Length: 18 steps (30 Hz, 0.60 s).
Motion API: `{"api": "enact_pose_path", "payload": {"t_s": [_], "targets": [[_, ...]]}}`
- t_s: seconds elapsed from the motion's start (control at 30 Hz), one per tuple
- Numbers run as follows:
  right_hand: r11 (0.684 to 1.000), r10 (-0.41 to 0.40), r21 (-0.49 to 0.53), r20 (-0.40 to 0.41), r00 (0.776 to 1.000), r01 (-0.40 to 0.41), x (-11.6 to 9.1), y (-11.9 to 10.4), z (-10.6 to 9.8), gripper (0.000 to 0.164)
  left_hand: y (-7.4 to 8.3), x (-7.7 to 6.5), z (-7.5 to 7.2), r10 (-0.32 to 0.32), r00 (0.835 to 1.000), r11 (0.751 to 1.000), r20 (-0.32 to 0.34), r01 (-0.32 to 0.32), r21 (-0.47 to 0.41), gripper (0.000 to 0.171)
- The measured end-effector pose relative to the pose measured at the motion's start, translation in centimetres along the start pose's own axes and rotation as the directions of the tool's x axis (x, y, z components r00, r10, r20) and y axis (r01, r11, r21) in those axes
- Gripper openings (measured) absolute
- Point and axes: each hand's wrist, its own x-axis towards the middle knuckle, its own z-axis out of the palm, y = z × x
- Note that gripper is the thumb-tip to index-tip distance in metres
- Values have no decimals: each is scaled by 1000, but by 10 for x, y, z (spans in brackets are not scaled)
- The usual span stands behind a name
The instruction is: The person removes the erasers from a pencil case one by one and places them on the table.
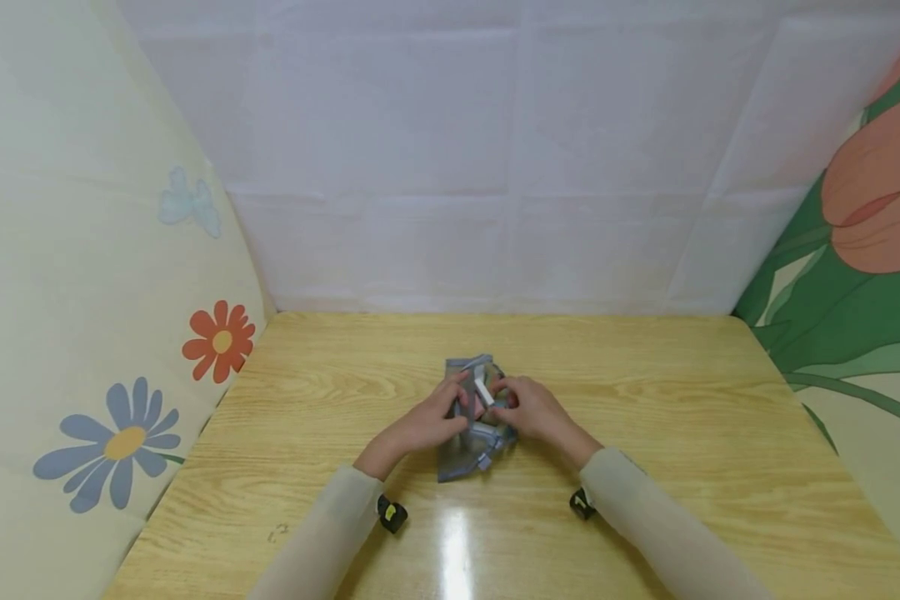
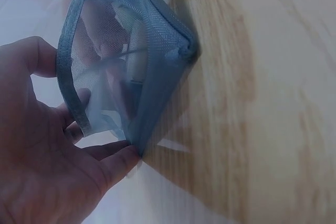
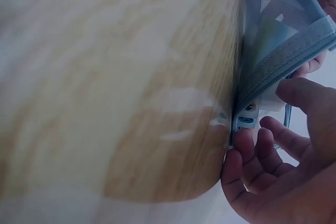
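Note:
A grey-blue mesh zip pouch [image 1: 461, 454] lies on the wooden table between both hands, its mouth spread apart. My left hand [image 1: 437, 415] grips its left side; in the left wrist view, the fingers and thumb of that hand [image 2: 58, 145] hold the pouch's edging [image 2: 64, 72]. At the opening, my right hand [image 1: 536, 408] pinches a small white block [image 1: 484, 392]. The right wrist view shows the right thumb [image 3: 299, 92] against the white block [image 3: 270, 99], with the other fingers curled below. A pink item [image 1: 479, 407] shows inside the pouch; the other contents are partly hidden by mesh.
The wood-grain table [image 1: 330, 358] extends around the pouch. A white cloth backdrop [image 1: 450, 167] hangs behind it, with flower-printed cloths at the left [image 1: 120, 275] and right [image 1: 855, 317]. Each wrist carries a small black camera.

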Motion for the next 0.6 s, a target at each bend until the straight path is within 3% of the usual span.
{"api": "enact_pose_path", "payload": {"t_s": [0.6], "targets": [[998, -10, -60, 22, 1000, 11, 3, -7, -2, 19, 3, -1, 1, -14, 1000, 1000, -5, 14, -8, 18]]}}
